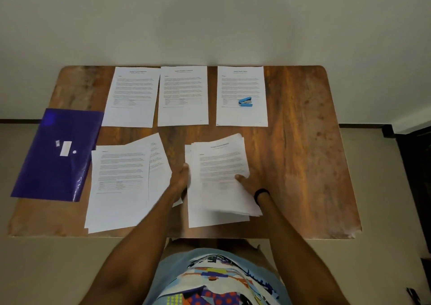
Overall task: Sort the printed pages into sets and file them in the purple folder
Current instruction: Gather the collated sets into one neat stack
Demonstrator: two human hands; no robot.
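Head view. Sorting step: left hand (180, 179) grips the unsorted stack's (219, 162) left edge; right hand (247, 183) pinches it, thumb on top. Three sets (183, 95) lie along the counter's (303, 141) back edge, and the purple folder (56, 155) lies at far left. The next move probably calls for separating the top sheet and matching its heading.

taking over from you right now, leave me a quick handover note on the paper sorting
Left hand grips the left edge of the stack; right hand pinches its right side, thumb on top.
Loose pile lies left of the stack; three pages line the far edge, blue stapler on the rightmost; purple folder lies at the left edge of the table.
Done: three sets started. Left: sort remaining pages, file all in the folder.
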